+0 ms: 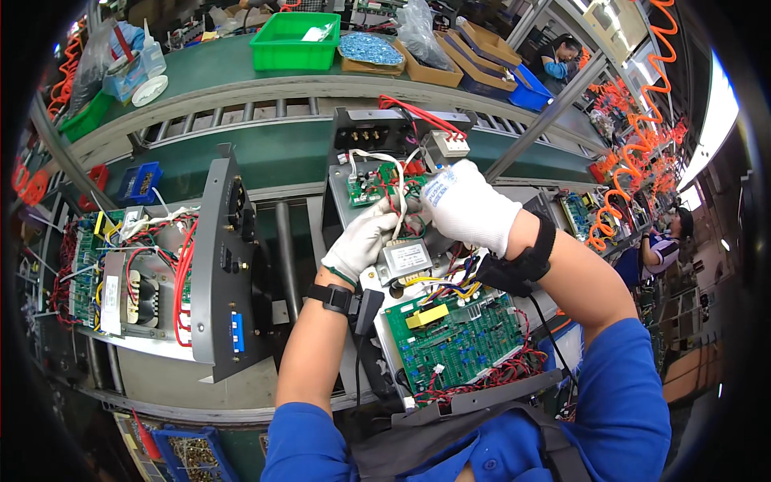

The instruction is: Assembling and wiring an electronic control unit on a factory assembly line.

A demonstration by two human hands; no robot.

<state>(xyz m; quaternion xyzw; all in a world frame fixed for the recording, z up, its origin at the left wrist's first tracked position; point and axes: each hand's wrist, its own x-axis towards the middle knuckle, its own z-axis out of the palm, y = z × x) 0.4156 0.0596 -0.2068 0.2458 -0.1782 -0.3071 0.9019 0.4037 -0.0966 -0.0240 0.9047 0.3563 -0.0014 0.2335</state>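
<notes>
An open metal chassis lies before me, with a large green circuit board [454, 341] at its near end and a small green circuit board [371, 186] farther in. Between them sits a silver boxed transformer [407, 259]. My left hand [359, 241], in a white glove, has its fingers closed at the wires [399, 197] beside the small board. Also gloved, my right hand [472, 207] is curled into a fist just right of that board; its palm hides whatever it grips. A white terminal block [446, 147] with red cables stands beyond it.
On the left is a second open chassis [217, 265] with a dark upright panel. Behind the roller conveyor [241, 112], a bench holds a green bin [294, 44] and cardboard trays [482, 60]. Orange coiled hoses [634, 153] hang at right; a person [662, 249] is beyond.
</notes>
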